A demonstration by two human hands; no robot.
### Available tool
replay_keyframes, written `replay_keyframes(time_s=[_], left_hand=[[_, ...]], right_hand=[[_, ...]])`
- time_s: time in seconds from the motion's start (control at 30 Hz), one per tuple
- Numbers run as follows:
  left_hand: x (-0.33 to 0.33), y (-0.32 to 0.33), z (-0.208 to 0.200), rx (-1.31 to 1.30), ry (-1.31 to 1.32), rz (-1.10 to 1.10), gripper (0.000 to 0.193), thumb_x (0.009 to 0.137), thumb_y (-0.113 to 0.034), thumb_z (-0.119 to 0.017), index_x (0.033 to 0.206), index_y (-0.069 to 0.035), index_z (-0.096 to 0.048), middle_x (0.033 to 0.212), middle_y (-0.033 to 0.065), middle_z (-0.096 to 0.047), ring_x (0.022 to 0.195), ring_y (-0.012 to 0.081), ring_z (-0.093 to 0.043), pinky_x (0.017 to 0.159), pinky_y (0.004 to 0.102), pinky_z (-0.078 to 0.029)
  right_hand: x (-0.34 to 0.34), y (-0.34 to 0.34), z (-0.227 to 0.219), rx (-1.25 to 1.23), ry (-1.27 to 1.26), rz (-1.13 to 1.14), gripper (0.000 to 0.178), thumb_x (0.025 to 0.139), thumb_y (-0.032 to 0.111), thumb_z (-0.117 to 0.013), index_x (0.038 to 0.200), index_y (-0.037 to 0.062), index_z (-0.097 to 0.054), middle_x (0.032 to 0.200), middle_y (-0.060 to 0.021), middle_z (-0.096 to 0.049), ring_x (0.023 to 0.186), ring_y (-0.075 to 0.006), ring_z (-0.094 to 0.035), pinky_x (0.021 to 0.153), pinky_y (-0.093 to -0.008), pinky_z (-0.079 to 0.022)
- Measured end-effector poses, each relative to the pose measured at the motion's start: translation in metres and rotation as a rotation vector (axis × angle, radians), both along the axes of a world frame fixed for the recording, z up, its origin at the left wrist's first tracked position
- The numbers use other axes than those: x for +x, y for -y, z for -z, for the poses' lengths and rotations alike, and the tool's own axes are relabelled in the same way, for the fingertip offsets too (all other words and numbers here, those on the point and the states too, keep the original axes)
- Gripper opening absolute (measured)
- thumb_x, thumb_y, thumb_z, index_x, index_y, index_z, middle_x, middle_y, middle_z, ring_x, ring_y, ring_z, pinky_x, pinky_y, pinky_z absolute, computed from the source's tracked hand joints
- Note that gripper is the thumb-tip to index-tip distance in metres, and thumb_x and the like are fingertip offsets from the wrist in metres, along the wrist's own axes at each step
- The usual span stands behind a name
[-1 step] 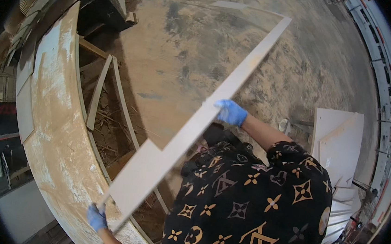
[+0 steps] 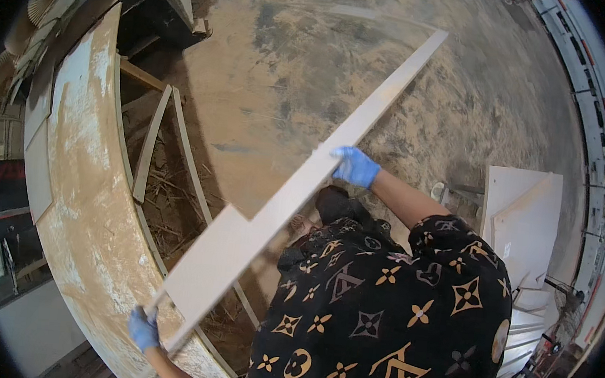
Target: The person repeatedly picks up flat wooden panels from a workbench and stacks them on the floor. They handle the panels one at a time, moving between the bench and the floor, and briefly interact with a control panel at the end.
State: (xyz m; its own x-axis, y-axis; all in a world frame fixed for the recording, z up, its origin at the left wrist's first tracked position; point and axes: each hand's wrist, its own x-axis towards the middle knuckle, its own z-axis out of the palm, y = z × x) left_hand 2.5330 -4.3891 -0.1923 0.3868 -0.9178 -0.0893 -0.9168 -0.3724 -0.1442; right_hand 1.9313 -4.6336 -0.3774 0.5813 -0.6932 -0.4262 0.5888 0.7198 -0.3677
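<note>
A long white board [image 2: 291,195] slants from the lower left to the upper middle, narrow along most of its length and wider past a square step near its lower end. My left hand [image 2: 144,328], in a blue glove, is closed on the board's lower left end, beside the worktable. My right hand [image 2: 356,166], gloved in blue too, grips the board's right edge near mid-length, thumb on top. The lower end lies over the edge of the dusty worktable [image 2: 92,206]; whether they touch I cannot tell.
Two thin strips [image 2: 152,143] lean in the gap beside the worktable, above scraps and offcuts. White panels [image 2: 526,223] stand at the right. A black machine [image 2: 163,11] is at the upper left. Sawdust covers the floor [image 2: 269,78]. A long pale machine or rail [image 2: 591,99] runs along the right.
The board and both hands have shifted slightly up and to the left. Both hands keep their hold.
</note>
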Motion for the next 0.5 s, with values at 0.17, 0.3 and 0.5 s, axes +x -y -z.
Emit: replay_keyframes(time_s=[0.17, 0.3, 0.5], left_hand=[[-0.081, 0.169, -0.088, -0.009, 0.036, 0.125, 0.035, 0.073, -0.03, -0.07, 0.096, -0.006, -0.061, 0.09, 0.0148, -0.063, 0.084, 0.0309, -0.058, 0.077, 0.0395, -0.044], [-0.189, 0.265, -0.17, -0.553, 0.008, 0.583, 0.032, 0.074, -0.005, -0.068, 0.105, 0.0, -0.058, 0.105, 0.0152, -0.059, 0.103, 0.0274, -0.054, 0.091, 0.039, -0.042], [-0.314, 0.322, -0.24, -1.148, 0.085, 0.871, 0.028, 0.081, -0.005, -0.058, 0.108, 0.0, -0.055, 0.113, 0.013, -0.056, 0.109, 0.0211, -0.051, 0.092, 0.0332, -0.043]], right_hand=[[-0.028, 0.061, 0.071, 0.131, 0.109, 0.318, 0.049, 0.073, 0.021, -0.066, 0.118, 0.0063, -0.05, 0.116, -0.0104, -0.056, 0.108, -0.029, -0.053, 0.087, -0.049, -0.047], [-0.04, 0.091, 0.085, 0.27, 0.236, 0.446, 0.044, 0.076, 0.021, -0.064, 0.116, 0.0088, -0.052, 0.116, -0.0094, -0.056, 0.108, -0.0291, -0.052, 0.089, -0.0501, -0.044], [-0.093, 0.175, 0.055, 0.46, 0.261, 0.49, 0.037, 0.082, 0.024, -0.059, 0.116, 0.0121, -0.054, 0.12, -0.0092, -0.054, 0.106, -0.0265, -0.052, 0.091, -0.0488, -0.041]])
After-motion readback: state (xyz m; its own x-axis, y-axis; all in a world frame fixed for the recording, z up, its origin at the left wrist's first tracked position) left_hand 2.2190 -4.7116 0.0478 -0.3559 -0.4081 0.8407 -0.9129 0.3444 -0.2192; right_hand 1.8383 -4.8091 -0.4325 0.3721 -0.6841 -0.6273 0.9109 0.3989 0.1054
